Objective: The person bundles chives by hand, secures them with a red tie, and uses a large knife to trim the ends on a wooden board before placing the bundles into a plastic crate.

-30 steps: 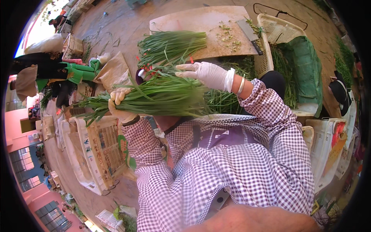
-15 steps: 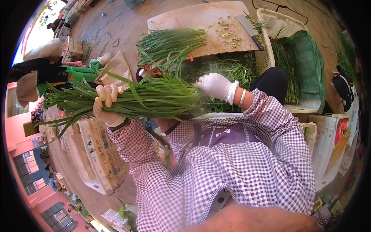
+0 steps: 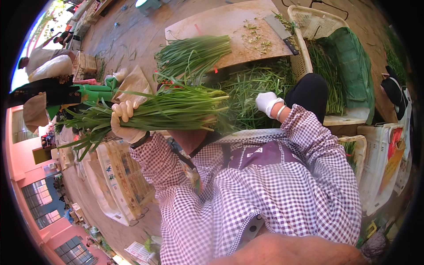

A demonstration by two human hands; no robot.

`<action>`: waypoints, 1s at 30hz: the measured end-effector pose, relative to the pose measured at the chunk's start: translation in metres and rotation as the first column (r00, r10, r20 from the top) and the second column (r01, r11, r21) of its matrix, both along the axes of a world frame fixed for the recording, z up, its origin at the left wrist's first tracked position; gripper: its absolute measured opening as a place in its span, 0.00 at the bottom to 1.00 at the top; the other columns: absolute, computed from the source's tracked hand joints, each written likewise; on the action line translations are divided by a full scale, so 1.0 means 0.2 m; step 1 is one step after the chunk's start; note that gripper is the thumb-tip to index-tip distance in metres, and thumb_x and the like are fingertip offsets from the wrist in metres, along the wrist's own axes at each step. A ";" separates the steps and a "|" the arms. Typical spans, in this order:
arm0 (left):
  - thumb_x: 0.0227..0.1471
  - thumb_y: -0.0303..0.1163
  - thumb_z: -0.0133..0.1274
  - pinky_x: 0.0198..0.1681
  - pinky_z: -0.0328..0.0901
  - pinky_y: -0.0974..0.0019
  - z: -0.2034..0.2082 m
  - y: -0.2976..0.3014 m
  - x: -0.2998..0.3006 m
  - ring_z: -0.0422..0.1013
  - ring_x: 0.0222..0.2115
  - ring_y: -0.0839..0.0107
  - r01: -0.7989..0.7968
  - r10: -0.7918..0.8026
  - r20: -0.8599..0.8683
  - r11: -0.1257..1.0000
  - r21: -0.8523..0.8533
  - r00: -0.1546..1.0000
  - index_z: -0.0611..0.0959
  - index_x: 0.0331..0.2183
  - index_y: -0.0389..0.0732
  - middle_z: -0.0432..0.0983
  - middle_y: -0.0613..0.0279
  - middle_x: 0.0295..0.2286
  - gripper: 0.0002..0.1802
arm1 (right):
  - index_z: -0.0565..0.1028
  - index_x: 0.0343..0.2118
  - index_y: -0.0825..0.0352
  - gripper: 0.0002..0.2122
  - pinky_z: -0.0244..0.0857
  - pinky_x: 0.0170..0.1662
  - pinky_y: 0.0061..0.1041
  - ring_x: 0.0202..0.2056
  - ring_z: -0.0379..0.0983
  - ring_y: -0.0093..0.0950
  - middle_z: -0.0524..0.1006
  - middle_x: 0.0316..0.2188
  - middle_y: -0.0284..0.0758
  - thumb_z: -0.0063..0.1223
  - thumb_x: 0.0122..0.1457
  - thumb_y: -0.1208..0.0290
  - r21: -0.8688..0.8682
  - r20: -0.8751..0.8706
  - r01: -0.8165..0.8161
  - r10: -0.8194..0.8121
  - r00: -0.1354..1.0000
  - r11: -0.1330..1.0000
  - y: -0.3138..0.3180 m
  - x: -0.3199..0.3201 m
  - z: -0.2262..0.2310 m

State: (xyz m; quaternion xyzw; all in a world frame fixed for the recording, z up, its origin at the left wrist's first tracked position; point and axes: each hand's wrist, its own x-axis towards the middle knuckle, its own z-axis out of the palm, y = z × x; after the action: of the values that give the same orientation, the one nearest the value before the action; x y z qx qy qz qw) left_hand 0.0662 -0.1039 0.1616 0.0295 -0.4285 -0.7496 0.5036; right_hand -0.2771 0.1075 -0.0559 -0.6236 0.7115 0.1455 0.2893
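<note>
My gloved left hand (image 3: 126, 119) is wrapped round a thick bunch of garlic chives (image 3: 176, 106), held level in front of me. Its leaf tips droop past my wrist side, and the pale cut ends point right. Over a heap of loose green leaves (image 3: 251, 79), my gloved right hand (image 3: 267, 103) hangs apart from the bunch, its fingers curled in. Whether anything is inside those fingers is hidden. A second pile of chives (image 3: 194, 53) lies on the board (image 3: 212, 22) beyond.
A cleaver (image 3: 282, 34) rests at the board's right side near scattered trimmings (image 3: 256, 39). Right of it stands a white crate (image 3: 304, 57) with greens and a green sack (image 3: 351, 75). More plastic crates (image 3: 117, 185) stand at my left. A person (image 3: 48, 57) is far off at upper left.
My right hand has left the cut ends of the bunch and moved right and slightly nearer, its fingers curling in. My left hand still grips the chives, shifted slightly.
</note>
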 end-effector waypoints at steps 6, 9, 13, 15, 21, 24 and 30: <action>0.53 0.36 0.51 0.39 0.58 0.69 -0.02 -0.01 -0.03 0.53 0.22 0.80 -0.062 0.062 -0.006 0.997 0.042 0.998 0.64 0.22 0.49 0.55 0.77 0.16 0.14 | 0.72 0.51 0.67 0.32 0.61 0.57 0.34 0.54 0.66 0.42 0.70 0.53 0.45 0.64 0.45 0.52 -0.513 0.423 0.176 0.069 0.903 0.840 -0.05 0.17 0.19; 0.53 0.36 0.51 0.39 0.58 0.69 -0.02 -0.01 -0.04 0.54 0.22 0.80 0.009 -0.003 -0.085 0.997 0.074 0.996 0.64 0.23 0.49 0.55 0.78 0.16 0.14 | 0.71 0.52 0.68 0.26 0.65 0.52 0.29 0.51 0.68 0.41 0.71 0.52 0.43 0.61 0.52 0.59 0.006 0.999 0.538 0.020 -0.042 0.843 -0.10 0.37 0.14; 0.54 0.36 0.50 0.40 0.59 0.68 -0.04 0.00 -0.02 0.55 0.22 0.80 -0.016 0.023 -0.120 0.998 0.060 0.993 0.64 0.22 0.50 0.55 0.79 0.16 0.13 | 0.73 0.48 0.66 0.17 0.69 0.38 0.32 0.37 0.76 0.37 0.78 0.38 0.40 0.53 0.59 0.63 0.037 0.998 0.449 -0.060 0.036 0.893 -0.08 0.42 0.19; 0.54 0.35 0.48 0.41 0.59 0.68 -0.05 -0.02 -0.01 0.56 0.23 0.80 0.036 -0.025 -0.169 0.997 0.061 0.985 0.64 0.22 0.50 0.56 0.79 0.16 0.13 | 0.75 0.45 0.64 0.14 0.69 0.33 0.35 0.30 0.77 0.38 0.79 0.31 0.39 0.49 0.61 0.61 -0.059 0.918 0.415 -0.115 0.381 0.908 -0.07 0.32 0.22; 0.54 0.32 0.46 0.39 0.57 0.71 -0.03 -0.06 0.10 0.56 0.23 0.82 0.157 -0.153 -0.279 0.988 -0.006 0.948 0.62 0.20 0.52 0.58 0.80 0.16 0.14 | 0.78 0.41 0.58 0.14 0.70 0.39 0.38 0.34 0.77 0.42 0.80 0.30 0.41 0.47 0.61 0.57 -0.117 0.162 0.039 -0.020 0.987 0.992 0.08 0.00 0.00; 0.55 0.31 0.45 0.38 0.56 0.72 -0.03 -0.05 0.15 0.56 0.23 0.82 0.139 -0.145 -0.264 0.989 -0.040 0.954 0.63 0.20 0.51 0.60 0.79 0.16 0.13 | 0.78 0.45 0.61 0.20 0.65 0.51 0.38 0.48 0.72 0.38 0.76 0.44 0.42 0.49 0.59 0.52 -0.067 0.101 0.031 -0.024 0.995 0.997 0.12 -0.02 0.21; 0.56 0.33 0.45 0.37 0.56 0.72 -0.03 -0.04 0.08 0.57 0.24 0.81 0.219 -0.235 -0.239 0.971 -0.094 0.942 0.64 0.21 0.50 0.60 0.78 0.16 0.13 | 0.75 0.48 0.62 0.19 0.68 0.49 0.32 0.46 0.73 0.35 0.75 0.45 0.40 0.60 0.54 0.62 -0.604 0.718 0.533 0.113 0.687 0.593 -0.13 0.19 0.35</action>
State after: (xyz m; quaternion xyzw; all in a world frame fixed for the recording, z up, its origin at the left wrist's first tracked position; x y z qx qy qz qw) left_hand 0.0819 -0.1112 0.1546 -0.1308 -0.3871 -0.7859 0.4642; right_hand -0.2386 0.0812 0.0142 -0.5925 0.6124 -0.4600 0.2496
